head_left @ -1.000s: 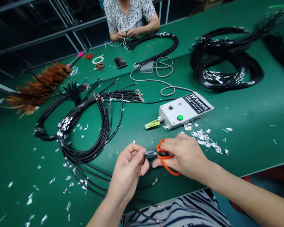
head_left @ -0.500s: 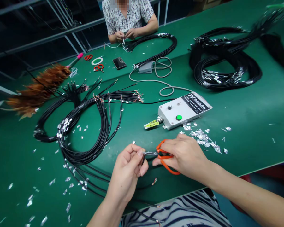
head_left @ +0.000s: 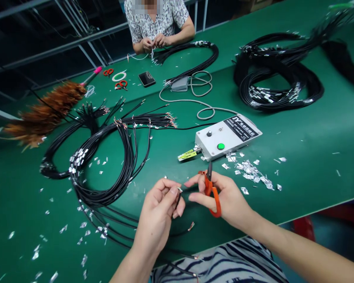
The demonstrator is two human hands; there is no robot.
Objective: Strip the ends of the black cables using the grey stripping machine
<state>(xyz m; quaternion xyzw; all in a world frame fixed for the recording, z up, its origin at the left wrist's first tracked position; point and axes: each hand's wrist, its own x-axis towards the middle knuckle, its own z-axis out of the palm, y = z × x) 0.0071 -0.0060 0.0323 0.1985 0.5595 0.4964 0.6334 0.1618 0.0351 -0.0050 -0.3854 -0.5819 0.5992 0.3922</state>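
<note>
My left hand [head_left: 162, 208] pinches the end of a black cable [head_left: 178, 199], whose pale stripped tip shows at the thumb. Orange-handled scissors [head_left: 214, 196] sit in my right hand [head_left: 227, 196], blades pointing up and away from the cable. The thumb and index finger of that hand reach free toward the cable end, just short of it. Beyond both hands lies a white control box [head_left: 228, 137] with a green button and a yellow-green clip [head_left: 189, 154] on its left side. A loose cable end with bare wires [head_left: 191, 226] rests below my left hand.
Coiled black cables [head_left: 98, 192] lie at the left, and another bundle [head_left: 247, 94] at the right. Foil scraps [head_left: 253, 173] are scattered about. A feather duster [head_left: 47, 112], phone [head_left: 146, 78], tape ring [head_left: 118, 76] and red scissors [head_left: 121, 85] lie farther back. A co-worker [head_left: 161, 29] sits opposite.
The scissors have come off the cable end and swung upward in my right hand, whose thumb and index finger now stretch toward the cable. My left hand keeps its pinch.
</note>
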